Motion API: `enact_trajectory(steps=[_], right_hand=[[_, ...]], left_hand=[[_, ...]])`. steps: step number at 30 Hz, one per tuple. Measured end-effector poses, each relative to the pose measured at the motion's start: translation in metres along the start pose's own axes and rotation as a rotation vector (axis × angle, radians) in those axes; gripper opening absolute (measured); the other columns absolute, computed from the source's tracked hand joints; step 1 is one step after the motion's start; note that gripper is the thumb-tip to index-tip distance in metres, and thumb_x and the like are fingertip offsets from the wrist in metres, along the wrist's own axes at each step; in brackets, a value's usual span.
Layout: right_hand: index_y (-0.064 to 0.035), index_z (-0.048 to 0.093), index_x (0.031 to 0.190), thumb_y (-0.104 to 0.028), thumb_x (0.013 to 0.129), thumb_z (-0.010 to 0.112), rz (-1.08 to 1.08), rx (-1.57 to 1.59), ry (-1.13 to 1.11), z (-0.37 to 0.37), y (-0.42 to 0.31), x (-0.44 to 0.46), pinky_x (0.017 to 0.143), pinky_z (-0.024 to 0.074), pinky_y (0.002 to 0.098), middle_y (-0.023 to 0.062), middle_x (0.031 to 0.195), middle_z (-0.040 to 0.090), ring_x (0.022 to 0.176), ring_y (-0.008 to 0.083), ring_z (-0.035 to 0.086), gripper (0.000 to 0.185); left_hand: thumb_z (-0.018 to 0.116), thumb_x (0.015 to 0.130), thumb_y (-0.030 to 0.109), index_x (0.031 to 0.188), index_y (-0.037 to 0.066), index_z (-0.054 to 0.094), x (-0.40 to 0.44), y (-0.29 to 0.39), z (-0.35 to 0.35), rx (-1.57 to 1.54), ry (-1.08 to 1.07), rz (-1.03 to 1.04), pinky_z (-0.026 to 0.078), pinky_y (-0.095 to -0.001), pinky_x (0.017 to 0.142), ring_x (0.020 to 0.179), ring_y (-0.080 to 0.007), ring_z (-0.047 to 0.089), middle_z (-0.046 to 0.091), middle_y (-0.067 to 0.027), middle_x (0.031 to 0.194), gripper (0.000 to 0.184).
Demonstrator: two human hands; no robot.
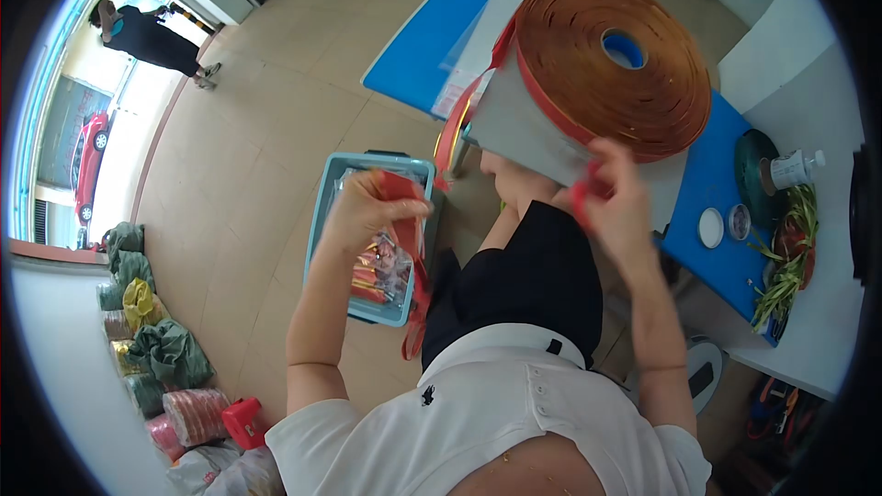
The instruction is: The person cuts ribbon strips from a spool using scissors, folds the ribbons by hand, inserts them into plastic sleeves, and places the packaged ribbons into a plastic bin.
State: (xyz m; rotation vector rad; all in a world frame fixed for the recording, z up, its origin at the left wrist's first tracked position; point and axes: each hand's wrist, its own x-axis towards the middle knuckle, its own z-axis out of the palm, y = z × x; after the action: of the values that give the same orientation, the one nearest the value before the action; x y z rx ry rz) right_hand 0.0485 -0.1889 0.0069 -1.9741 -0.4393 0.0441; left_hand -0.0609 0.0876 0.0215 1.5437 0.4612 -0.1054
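My left hand (372,208) is closed, pinching a red ribbon (401,188) whose length hangs down past my lap's left side. It is above a light blue plastic bin (323,220) holding clear-wrapped red and gold packets (375,271). Motion blurs my right hand (617,197), closed around what looks like red-handled scissors (582,205); the blades cannot be made out. Just beyond it, a large roll of red-brown ribbon (588,46) with a blue core lies on a grey surface (528,124). A loose red-and-gold ribbon end (450,142) drapes off its left edge.
A blue table (712,248) at right bears a plastic bottle (795,168), a round lid (710,228) and green vegetables (770,289). Rolls and bags (170,354) line the left wall. A person (152,37) stands by the doorway. A red car (90,161) is outside.
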Motion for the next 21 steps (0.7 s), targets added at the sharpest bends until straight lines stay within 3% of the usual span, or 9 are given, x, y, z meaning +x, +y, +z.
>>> enact_trajectory(steps=[1,4,7,8,9,11,14,18,21], right_hand=[[-0.0070,0.051,0.106,-0.002,0.066,0.065,-0.126,-0.305,0.115,-0.019,0.013,0.023,0.061,0.0472,0.0353,0.0140,0.077,0.059,0.068,0.0278,0.060,0.043],[-0.0034,0.052,0.103,-0.006,0.070,0.063,-0.329,-0.622,0.184,-0.059,0.037,0.070,0.067,0.0454,0.0392,0.0173,0.088,0.057,0.081,0.0300,0.058,0.034],[-0.0024,0.056,0.100,-0.007,0.071,0.061,-0.174,-0.956,0.046,-0.068,0.043,0.077,0.071,0.0438,0.0405,0.0164,0.090,0.056,0.086,0.0305,0.055,0.029],[-0.0022,0.061,0.094,-0.008,0.069,0.061,-0.296,-1.031,0.069,-0.059,0.026,0.074,0.073,0.0429,0.0412,0.0145,0.087,0.056,0.085,0.0313,0.054,0.025],[-0.0020,0.063,0.088,-0.006,0.067,0.060,-0.520,-0.733,0.181,-0.035,0.018,0.076,0.075,0.0421,0.0407,0.0142,0.091,0.057,0.088,0.0300,0.053,0.022],[-0.0018,0.063,0.091,-0.008,0.067,0.063,-0.790,-0.161,-0.241,0.013,-0.028,0.058,0.079,0.0423,0.0361,0.0130,0.100,0.058,0.095,0.0276,0.052,0.024],[-0.0014,0.063,0.086,-0.017,0.073,0.067,-0.331,0.117,-0.687,0.055,-0.067,0.023,0.072,0.0443,0.0312,0.0129,0.100,0.057,0.088,0.0230,0.055,0.020],[-0.0046,0.063,0.086,-0.009,0.077,0.063,-0.458,0.640,-0.507,0.047,-0.069,0.021,0.075,0.0452,0.0262,0.0065,0.091,0.061,0.086,0.0132,0.056,0.010],[-0.0050,0.063,0.081,-0.010,0.077,0.063,-0.578,0.519,-0.332,0.026,-0.095,0.032,0.085,0.0379,0.0357,0.0043,0.082,0.061,0.078,0.0135,0.056,0.006]], left_hand=[[0.072,0.060,-0.006,0.077,-0.001,0.061,0.002,0.016,-0.002,-0.011,0.014,0.079,0.048,-0.0241,0.056,0.061,-0.0131,0.061,0.064,-0.0088,0.067,0.021],[0.071,0.059,-0.009,0.071,-0.001,0.057,0.011,0.057,-0.010,0.012,-0.125,0.312,0.050,-0.0270,0.055,0.061,-0.0180,0.063,0.063,-0.0135,0.066,0.020],[0.072,0.055,-0.010,0.065,-0.001,0.053,0.029,0.086,-0.020,-0.175,-0.459,0.453,0.052,-0.0303,0.053,0.061,-0.0228,0.064,0.062,-0.0169,0.065,0.023],[0.071,0.054,-0.012,0.063,0.000,0.051,0.036,0.094,-0.015,-0.222,-0.532,0.485,0.053,-0.0317,0.051,0.061,-0.0255,0.064,0.061,-0.0182,0.063,0.025],[0.072,0.054,-0.010,0.064,0.000,0.051,0.043,0.101,-0.008,-0.269,-0.648,0.551,0.052,-0.0325,0.051,0.060,-0.0256,0.064,0.061,-0.0179,0.063,0.025],[0.074,0.054,-0.006,0.065,0.001,0.052,0.060,0.113,0.012,-0.369,-0.891,0.675,0.052,-0.0340,0.051,0.057,-0.0259,0.063,0.061,-0.0174,0.062,0.026],[0.075,0.061,0.004,0.080,0.004,0.054,0.074,0.127,0.027,-0.566,-1.072,0.799,0.053,-0.0380,0.060,0.063,-0.0254,0.063,0.058,-0.0084,0.058,0.028],[0.074,0.068,0.018,0.107,0.012,0.049,0.085,0.103,-0.007,-0.869,-0.900,0.824,0.050,-0.0403,0.072,0.076,-0.0216,0.060,0.038,0.0012,0.055,0.046],[0.077,0.065,0.020,0.109,0.009,0.048,0.091,0.046,-0.009,-0.733,-0.541,0.856,0.049,-0.0377,0.075,0.076,-0.0198,0.059,0.048,0.0011,0.060,0.054]])
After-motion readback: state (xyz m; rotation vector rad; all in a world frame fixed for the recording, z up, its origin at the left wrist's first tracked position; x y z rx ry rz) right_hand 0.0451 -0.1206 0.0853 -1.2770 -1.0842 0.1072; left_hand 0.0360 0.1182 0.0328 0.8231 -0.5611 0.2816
